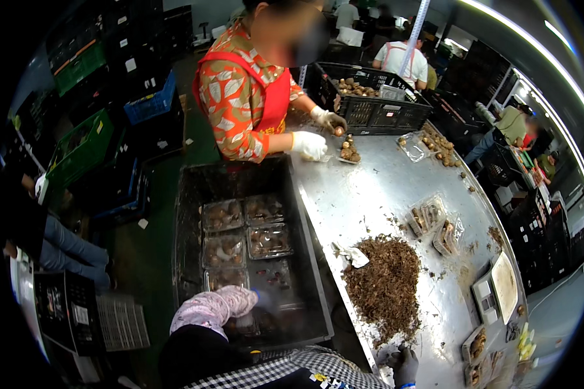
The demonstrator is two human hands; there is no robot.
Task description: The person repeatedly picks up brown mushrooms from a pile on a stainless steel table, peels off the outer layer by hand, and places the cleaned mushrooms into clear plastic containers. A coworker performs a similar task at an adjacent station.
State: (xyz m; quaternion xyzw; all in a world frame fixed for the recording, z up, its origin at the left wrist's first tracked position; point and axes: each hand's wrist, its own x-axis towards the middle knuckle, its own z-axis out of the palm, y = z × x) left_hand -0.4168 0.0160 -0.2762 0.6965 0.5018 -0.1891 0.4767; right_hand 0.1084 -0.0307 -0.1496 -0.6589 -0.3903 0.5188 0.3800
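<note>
My left hand [268,297], blurred, reaches over the black plastic crate [299,209] from a pink patterned sleeve; its fingers cannot be made out. Several clear clamshell boxes [222,215] of brown root vegetables stand in that crate around it. My right hand [404,362], in a dark glove, rests at the near edge of the metal table [340,194], just below a heap of brown peelings [382,287]. Whether its fingers hold anything cannot be seen. A crumpled white cloth or glove [351,254] lies at the heap's edge.
Opposite, a co-worker [248,92] in gloves handles round corms [349,150] beside a black crate [389,114]. Filled clear boxes [426,214], a scale [496,291] and more boxes [476,344] stand along the table's right. Stacked crates [80,146] and another person's legs [75,248] are at left.
</note>
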